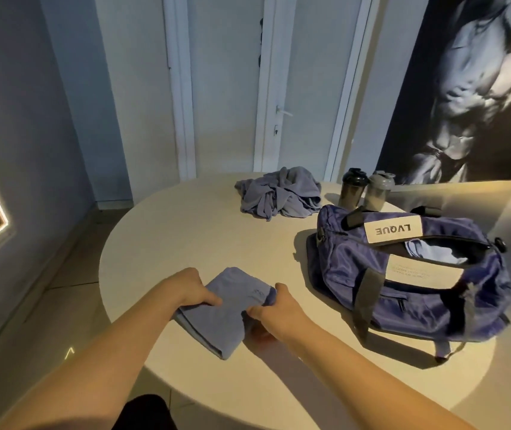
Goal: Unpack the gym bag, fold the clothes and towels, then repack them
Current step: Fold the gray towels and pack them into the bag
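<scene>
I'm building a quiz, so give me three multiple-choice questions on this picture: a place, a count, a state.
1. Where is the crumpled clothes pile? A on the floor; B on the table, far side; C on a chair.
2. How many shaker bottles stand behind the gym bag? A one; B two; C four.
3. The folded cloth is: A lying untouched; B inside the gym bag; C gripped by left hand and right hand.
Key: B, it lies on the tabletop; B, one dark, one grey; C, both grip its edges.
</scene>
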